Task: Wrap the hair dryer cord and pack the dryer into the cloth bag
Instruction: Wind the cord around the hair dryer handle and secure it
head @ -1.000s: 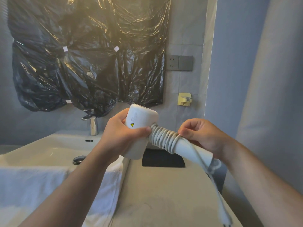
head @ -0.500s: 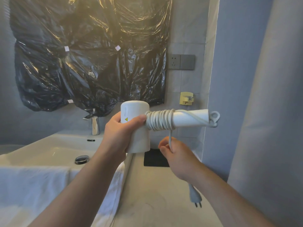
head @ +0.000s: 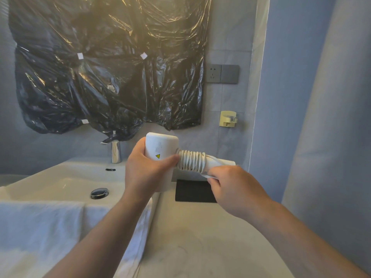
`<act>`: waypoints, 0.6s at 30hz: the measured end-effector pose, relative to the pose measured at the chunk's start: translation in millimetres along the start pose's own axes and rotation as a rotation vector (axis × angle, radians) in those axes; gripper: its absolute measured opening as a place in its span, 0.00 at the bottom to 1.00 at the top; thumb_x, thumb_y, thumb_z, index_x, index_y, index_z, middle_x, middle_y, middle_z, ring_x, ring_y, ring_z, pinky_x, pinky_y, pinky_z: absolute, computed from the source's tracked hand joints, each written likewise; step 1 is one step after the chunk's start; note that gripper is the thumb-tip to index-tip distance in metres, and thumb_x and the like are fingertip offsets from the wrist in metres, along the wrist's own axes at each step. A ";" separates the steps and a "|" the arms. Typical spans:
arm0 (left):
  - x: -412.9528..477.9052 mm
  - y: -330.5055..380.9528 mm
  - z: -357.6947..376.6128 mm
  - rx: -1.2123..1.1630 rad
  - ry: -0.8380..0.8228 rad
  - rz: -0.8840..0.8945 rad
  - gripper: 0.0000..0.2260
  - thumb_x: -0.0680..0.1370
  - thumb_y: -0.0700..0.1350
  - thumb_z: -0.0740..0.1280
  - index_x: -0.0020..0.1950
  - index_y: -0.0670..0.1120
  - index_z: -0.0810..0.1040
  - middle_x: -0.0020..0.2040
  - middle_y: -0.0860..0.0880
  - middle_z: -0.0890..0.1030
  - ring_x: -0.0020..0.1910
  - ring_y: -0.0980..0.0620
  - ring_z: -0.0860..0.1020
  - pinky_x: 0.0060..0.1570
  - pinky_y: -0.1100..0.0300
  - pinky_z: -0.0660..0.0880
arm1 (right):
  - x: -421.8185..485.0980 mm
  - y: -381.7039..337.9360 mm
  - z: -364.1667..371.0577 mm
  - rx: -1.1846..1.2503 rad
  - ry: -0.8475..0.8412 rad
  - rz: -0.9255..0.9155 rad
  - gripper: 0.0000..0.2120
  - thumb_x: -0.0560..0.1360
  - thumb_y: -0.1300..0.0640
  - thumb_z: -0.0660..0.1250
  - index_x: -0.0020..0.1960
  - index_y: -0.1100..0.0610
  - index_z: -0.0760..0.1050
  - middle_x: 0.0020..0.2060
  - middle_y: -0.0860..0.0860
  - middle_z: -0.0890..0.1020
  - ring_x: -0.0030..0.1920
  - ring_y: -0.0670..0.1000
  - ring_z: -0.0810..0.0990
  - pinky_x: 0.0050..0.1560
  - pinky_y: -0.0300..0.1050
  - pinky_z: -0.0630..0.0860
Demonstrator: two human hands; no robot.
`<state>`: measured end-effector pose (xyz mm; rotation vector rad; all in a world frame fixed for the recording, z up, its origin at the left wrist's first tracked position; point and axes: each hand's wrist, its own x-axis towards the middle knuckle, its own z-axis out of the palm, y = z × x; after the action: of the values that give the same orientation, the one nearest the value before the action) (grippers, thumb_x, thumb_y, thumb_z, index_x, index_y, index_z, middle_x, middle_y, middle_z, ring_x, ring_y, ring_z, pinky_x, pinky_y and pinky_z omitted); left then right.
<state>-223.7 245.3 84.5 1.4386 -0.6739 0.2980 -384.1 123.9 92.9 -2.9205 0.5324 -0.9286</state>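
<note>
A white hair dryer (head: 160, 146) is held up over the counter, its handle pointing right. My left hand (head: 146, 171) grips the dryer's round body. The white cord (head: 191, 160) is coiled in several tight turns around the handle. My right hand (head: 230, 185) is closed on the cord's loose end just under the handle; the plug is hidden. A black flat cloth item (head: 193, 190), possibly the bag, lies on the counter behind my hands.
A white sink (head: 60, 181) with a chrome faucet (head: 116, 151) is at left, a white towel (head: 40, 223) draped over its front. The marble counter (head: 200, 237) stretches below. Black plastic sheeting (head: 108, 67) covers the wall; a socket (head: 213, 73) and yellow hook (head: 227, 118) are beside it.
My right hand has come up from below the handle to its underside, bringing the cord end with it. The hanging plug and the loop at the handle's tip are no longer visible.
</note>
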 end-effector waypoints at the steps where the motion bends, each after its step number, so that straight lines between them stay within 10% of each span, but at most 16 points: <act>1: -1.1 1.2 0.5 0.023 -0.002 0.021 0.19 0.63 0.52 0.80 0.49 0.56 0.77 0.40 0.56 0.81 0.41 0.51 0.81 0.42 0.45 0.82 | -0.5 0.6 -0.2 0.013 0.013 0.003 0.09 0.80 0.52 0.56 0.41 0.50 0.68 0.37 0.49 0.71 0.38 0.55 0.70 0.34 0.44 0.64; 10: -6.8 4.8 1.6 0.119 -0.037 0.076 0.22 0.61 0.56 0.78 0.52 0.59 0.76 0.41 0.56 0.81 0.41 0.54 0.80 0.43 0.47 0.81 | 2.3 8.9 7.9 0.203 0.059 0.028 0.15 0.76 0.54 0.62 0.62 0.46 0.67 0.42 0.49 0.79 0.41 0.55 0.77 0.40 0.51 0.77; 18: -8.5 -3.8 -2.5 0.138 -0.118 0.062 0.25 0.58 0.59 0.77 0.52 0.57 0.77 0.41 0.55 0.82 0.40 0.52 0.81 0.40 0.47 0.82 | 1.6 12.6 14.1 0.363 -0.005 -0.027 0.18 0.79 0.57 0.62 0.67 0.45 0.75 0.28 0.37 0.69 0.28 0.37 0.72 0.30 0.29 0.67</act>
<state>-227.6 249.0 76.5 1.5778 -0.8076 0.3144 -378.8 110.5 80.6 -2.6084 0.2875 -0.9103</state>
